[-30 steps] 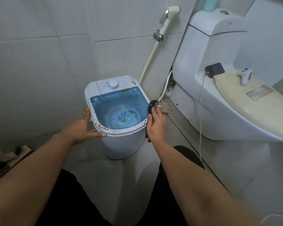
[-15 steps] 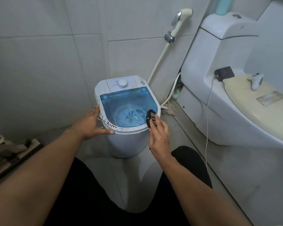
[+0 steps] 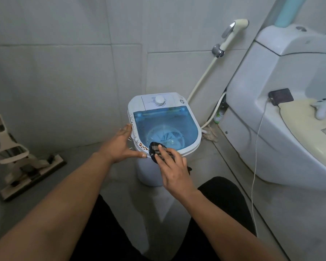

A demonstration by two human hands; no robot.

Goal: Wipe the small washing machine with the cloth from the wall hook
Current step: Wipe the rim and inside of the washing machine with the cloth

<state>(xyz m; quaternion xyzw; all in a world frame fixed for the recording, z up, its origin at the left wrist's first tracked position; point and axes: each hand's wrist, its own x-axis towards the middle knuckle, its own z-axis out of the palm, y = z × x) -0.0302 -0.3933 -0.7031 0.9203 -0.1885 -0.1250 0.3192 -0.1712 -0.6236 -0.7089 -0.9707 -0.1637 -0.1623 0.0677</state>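
Note:
A small white washing machine point(image 3: 151, 172) with a blue see-through lid and a white dial stands on the floor against the tiled wall. My left hand point(image 3: 121, 144) rests against its left side near the front corner, fingers spread along the rim. A dark striped cloth point(image 3: 154, 150) lies on the front rim of the lid, pressed down under the fingers of my right hand point(image 3: 174, 171). Most of the cloth is hidden beneath that hand.
A white toilet point(image 3: 271, 129) stands close on the right, with a black device point(image 3: 280, 97) and its white cable on it. A bidet sprayer point(image 3: 231, 32) and hose hang on the wall behind the machine. A flat mop point(image 3: 28, 166) lies at the left.
My right hand has carried the cloth from the machine's right side along the rim to the front edge. My left hand stays on the machine's left side. The view has shifted left.

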